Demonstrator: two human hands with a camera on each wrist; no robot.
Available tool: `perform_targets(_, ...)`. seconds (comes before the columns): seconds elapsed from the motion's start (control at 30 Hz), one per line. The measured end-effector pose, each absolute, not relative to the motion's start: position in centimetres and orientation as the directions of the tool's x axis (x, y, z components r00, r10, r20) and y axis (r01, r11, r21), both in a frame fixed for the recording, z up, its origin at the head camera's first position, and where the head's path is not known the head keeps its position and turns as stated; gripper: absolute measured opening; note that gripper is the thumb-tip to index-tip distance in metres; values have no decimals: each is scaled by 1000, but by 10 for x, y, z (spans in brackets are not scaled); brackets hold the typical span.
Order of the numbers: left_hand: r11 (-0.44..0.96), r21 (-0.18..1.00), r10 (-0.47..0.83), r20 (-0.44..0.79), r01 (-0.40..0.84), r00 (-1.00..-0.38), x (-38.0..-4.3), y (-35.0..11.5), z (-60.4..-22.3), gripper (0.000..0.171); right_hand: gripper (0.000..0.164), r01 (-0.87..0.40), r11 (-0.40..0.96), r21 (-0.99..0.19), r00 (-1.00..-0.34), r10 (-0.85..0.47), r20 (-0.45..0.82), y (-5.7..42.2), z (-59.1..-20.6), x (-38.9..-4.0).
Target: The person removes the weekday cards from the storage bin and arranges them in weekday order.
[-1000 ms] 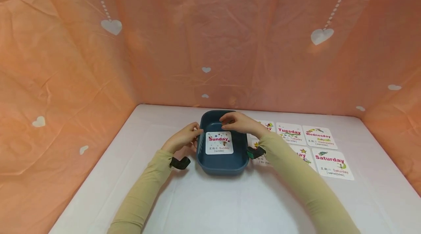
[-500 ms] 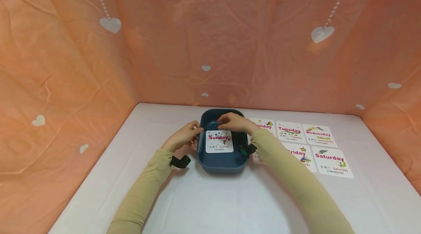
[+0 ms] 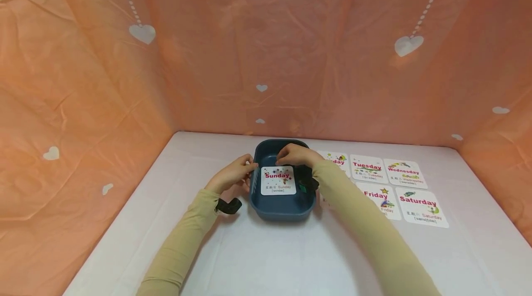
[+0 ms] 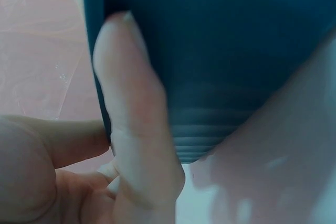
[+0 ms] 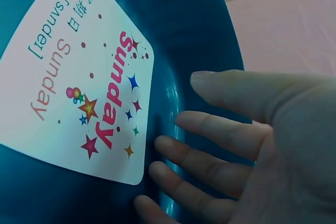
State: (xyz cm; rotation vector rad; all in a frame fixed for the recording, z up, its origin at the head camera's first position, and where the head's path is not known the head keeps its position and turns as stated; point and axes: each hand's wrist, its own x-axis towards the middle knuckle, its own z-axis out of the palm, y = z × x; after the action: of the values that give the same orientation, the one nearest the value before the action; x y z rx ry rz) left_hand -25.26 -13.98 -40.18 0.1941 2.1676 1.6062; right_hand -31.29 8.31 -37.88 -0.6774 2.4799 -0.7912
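Note:
A dark blue rectangular plastic box (image 3: 282,207) stands on the white table, with a "Sunday" card (image 3: 278,186) lying face up inside it. My left hand (image 3: 230,176) grips the box's left wall; in the left wrist view the thumb (image 4: 134,98) lies along the inner side and the other fingers are outside. Over the box's far right part is my right hand (image 3: 298,154), just beyond the card. The right wrist view shows its fingers (image 5: 215,171) spread and loosely bent beside the card's top edge, apart from it and holding nothing.
Right of the box lie weekday cards in two rows: a Tuesday card (image 3: 369,169), a Wednesday card (image 3: 405,174), a Friday card (image 3: 380,200) and a Saturday card (image 3: 421,207). The right sleeve partly covers others. An orange cloth (image 3: 291,69) hangs behind the table.
My right wrist has shifted left over the box, uncovering more of the Friday card. The left hand keeps its grip, and the Sunday card stays in place.

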Motion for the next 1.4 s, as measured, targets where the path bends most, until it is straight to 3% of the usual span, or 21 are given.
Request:
perform_targets(0.53, 330, 931, 359, -274, -153, -892, -250, -138, -398, 15, 43, -200, 756, -624, -771, -514, -376, 78, -379, -310)
perform_targets(1.07, 332, 932, 346, -266, -148, -900, -252, -137, -400, 16, 32, -252, 801, -543, -822, -473, -316, 77, -389, -318)
perform_targets(1.4, 342, 927, 335, -275, -156, -901, -252, -138, -400, 16, 33, -257, 791, -555, -805, -493, -330, 76, -391, -318)
